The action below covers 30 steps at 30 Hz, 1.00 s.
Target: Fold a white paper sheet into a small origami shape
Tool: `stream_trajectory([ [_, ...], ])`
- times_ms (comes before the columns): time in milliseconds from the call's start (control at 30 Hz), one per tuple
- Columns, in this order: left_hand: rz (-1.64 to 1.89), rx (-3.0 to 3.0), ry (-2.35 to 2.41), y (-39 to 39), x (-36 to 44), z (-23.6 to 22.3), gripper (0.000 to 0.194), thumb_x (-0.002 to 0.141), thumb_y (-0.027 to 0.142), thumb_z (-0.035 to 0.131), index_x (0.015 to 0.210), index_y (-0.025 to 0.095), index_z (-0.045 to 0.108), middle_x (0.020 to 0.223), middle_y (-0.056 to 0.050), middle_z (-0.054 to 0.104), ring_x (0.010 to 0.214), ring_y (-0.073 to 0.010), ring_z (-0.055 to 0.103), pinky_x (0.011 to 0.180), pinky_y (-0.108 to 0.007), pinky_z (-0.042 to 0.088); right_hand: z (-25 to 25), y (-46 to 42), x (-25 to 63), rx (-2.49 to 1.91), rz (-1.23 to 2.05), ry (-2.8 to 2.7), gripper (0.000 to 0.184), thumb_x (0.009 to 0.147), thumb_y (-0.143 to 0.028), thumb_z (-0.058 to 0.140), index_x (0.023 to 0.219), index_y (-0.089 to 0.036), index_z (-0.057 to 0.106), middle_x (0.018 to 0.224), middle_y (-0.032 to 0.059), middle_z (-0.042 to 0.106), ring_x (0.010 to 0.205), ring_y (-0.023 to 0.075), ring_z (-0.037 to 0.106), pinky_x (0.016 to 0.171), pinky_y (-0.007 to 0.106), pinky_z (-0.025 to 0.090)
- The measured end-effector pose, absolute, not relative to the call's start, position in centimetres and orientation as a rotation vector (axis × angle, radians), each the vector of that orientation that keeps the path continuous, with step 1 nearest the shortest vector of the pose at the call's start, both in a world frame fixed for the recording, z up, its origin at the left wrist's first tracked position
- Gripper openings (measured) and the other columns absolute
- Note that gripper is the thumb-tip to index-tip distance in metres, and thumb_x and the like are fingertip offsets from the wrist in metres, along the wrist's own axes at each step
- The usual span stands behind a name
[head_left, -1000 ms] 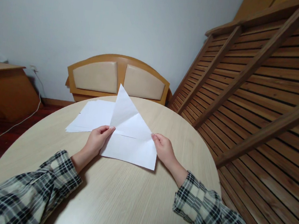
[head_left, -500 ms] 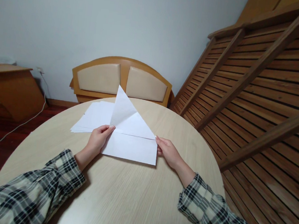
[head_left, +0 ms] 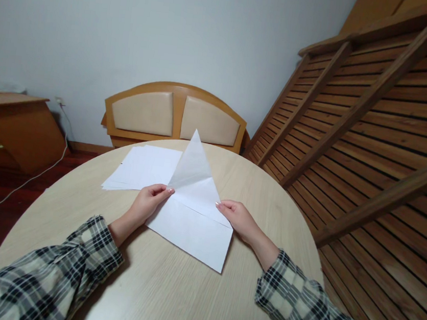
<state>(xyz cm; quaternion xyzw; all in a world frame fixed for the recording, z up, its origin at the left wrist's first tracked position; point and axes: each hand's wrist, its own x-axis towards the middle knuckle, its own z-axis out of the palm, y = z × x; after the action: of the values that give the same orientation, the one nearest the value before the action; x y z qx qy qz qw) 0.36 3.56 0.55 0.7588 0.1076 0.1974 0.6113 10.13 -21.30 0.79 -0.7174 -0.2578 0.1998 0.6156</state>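
Observation:
A white sheet of paper (head_left: 193, 229) is held between my two hands above the table. Its far part rises to a folded triangular point, and a straight line crosses it where the triangle meets the rectangular near part. My left hand (head_left: 149, 201) pinches the left edge with the thumb on top. My right hand (head_left: 238, 218) grips the right slanted edge, thumb and fingers closed on it. Behind my left hand lies a stack of white paper (head_left: 139, 167), partly covered by the folded sheet.
The round pale wooden table (head_left: 166, 303) fills the foreground. A padded wooden headboard (head_left: 178, 110) stands beyond it against the wall. Brown wooden slats (head_left: 384, 148) lean along the right side. On the left are a wooden desk (head_left: 19, 133) and a white cable (head_left: 21, 184).
The folded sheet has turned clockwise, its point moving right and its lower right corner coming nearer me. Both hands still hold its edges; my left hand has shifted slightly right.

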Motion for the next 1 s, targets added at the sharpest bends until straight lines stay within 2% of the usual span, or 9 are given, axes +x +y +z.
stream_trajectory([
  [200,0.263,1.769,0.171,2.9,-0.1,0.8,0.032,0.07,0.047,0.07,0.071,0.015,0.067,0.066,0.0,0.06,0.057,-0.0124,0.05,0.051,-0.023,0.037,1.0,-21.2,9.9,-1.51,0.478,-0.535,0.041,0.073,-0.056,0.066,0.083,-0.016,0.067,0.071,0.001,0.062,0.06,0.0129,0.049,0.054,0.025,0.036],
  [467,0.111,1.709,0.195,1.5,-0.5,2.0,0.034,0.065,0.048,0.073,0.071,0.015,0.067,0.065,-0.003,0.063,0.053,-0.0144,0.053,0.047,-0.024,0.037,0.7,-21.1,10.1,-1.45,0.463,-0.5,0.032,0.072,-0.049,0.071,0.078,-0.018,0.065,0.066,-0.0002,0.061,0.058,0.0125,0.05,0.053,0.024,0.037],
  [633,0.056,1.685,0.198,2.0,-0.6,1.8,0.032,0.066,0.046,0.073,0.073,0.015,0.067,0.068,-0.004,0.065,0.054,-0.0144,0.055,0.047,-0.024,0.039,0.9,-21.2,10.1,-1.416,0.478,-0.496,0.033,0.071,-0.046,0.072,0.087,-0.018,0.068,0.075,0.0027,0.066,0.062,0.0141,0.054,0.056,0.026,0.041],
  [867,0.052,1.529,0.173,3.0,-0.2,0.6,0.033,0.069,0.037,0.073,0.094,0.016,0.069,0.082,-0.005,0.07,0.063,-0.0153,0.061,0.056,-0.025,0.045,1.1,-21.4,9.8,-1.336,0.524,-0.467,0.029,0.072,-0.036,0.071,0.094,-0.018,0.068,0.082,0.0038,0.068,0.064,0.0129,0.057,0.06,0.026,0.044],
  [1000,0.084,1.49,0.226,2.8,-0.1,0.8,0.032,0.067,0.033,0.075,0.094,0.017,0.069,0.082,-0.005,0.07,0.063,-0.0148,0.06,0.056,-0.025,0.045,1.1,-21.4,9.6,-1.325,0.539,-0.459,0.029,0.073,-0.033,0.068,0.098,-0.019,0.067,0.084,0.0034,0.069,0.066,0.0134,0.059,0.06,0.025,0.045],
])
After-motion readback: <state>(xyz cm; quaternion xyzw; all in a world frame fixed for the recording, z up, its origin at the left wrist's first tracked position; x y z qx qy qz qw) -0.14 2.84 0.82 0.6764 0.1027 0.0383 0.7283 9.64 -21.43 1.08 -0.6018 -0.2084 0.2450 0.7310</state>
